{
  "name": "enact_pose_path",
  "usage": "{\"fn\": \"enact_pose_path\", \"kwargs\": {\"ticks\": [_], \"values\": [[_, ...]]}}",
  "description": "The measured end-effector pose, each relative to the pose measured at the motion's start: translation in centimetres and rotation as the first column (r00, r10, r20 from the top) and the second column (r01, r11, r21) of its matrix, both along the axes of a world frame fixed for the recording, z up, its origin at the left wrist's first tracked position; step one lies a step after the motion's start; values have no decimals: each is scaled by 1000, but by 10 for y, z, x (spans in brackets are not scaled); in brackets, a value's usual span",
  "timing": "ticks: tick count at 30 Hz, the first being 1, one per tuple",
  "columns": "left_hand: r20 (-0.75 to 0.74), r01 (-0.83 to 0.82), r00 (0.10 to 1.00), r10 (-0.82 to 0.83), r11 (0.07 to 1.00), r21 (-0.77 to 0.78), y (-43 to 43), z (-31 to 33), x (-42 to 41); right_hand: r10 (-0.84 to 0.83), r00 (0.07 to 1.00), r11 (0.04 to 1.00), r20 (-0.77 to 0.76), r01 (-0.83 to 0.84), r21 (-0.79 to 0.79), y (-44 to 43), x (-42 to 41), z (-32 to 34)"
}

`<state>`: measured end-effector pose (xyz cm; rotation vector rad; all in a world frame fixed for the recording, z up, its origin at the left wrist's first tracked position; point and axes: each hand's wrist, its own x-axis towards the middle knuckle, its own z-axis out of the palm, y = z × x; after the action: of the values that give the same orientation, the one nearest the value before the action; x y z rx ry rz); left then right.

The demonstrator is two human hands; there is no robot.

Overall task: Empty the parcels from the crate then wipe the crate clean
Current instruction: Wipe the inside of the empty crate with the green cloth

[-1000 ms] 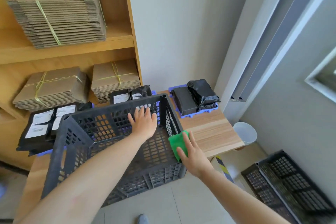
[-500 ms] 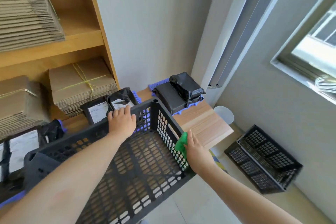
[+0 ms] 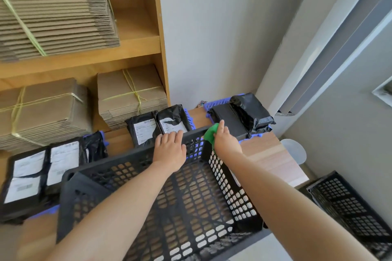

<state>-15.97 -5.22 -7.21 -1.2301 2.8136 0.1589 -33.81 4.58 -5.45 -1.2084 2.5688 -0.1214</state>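
A black perforated plastic crate [image 3: 231,186] stands on the wooden table, with nothing inside it. My left hand [image 3: 169,150] rests on the crate's far rim, fingers hooked over the edge. My right hand [image 3: 226,144] holds a green cloth [image 3: 211,134] against the crate's far right corner. Black parcels with white labels [image 3: 146,128] lie on blue trays behind the crate. More labelled parcels [image 3: 29,171] sit to the left, and plain black ones [image 3: 246,116] at the back right.
Bundles of flat cardboard [image 3: 129,95] tied with string fill the wooden shelves at left. A white bin [image 3: 294,150] stands on the floor beside the table. Another black crate [image 3: 347,203] lies on the floor at right.
My right hand has slid the green cloth along the right wall from the near side up to the far corner. My left hand stays on the far rim.
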Motion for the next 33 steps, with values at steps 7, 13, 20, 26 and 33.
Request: {"fn": "enact_pose_path", "kwargs": {"ticks": [7,13,20,26,33], "values": [[23,-5,1000,5,1000,-8,0,-3,0,49,999,999,1,-49,-18,8,-3,-4],[75,-30,997,29,1000,2,1,0,-5,71,997,997,24,-71,-8,74,10,-3],[115,-28,993,29,1000,-10,5,4,-6,14,998,1000,53,-14,-8,165,32,-12],[134,-3,991,7,1000,-25,8,6,-4,-23,1000,1000,4,23,1,214,49,-16],[111,9,994,-8,1000,-13,12,6,-3,-60,998,998,-11,60,37,215,53,-17]]}}
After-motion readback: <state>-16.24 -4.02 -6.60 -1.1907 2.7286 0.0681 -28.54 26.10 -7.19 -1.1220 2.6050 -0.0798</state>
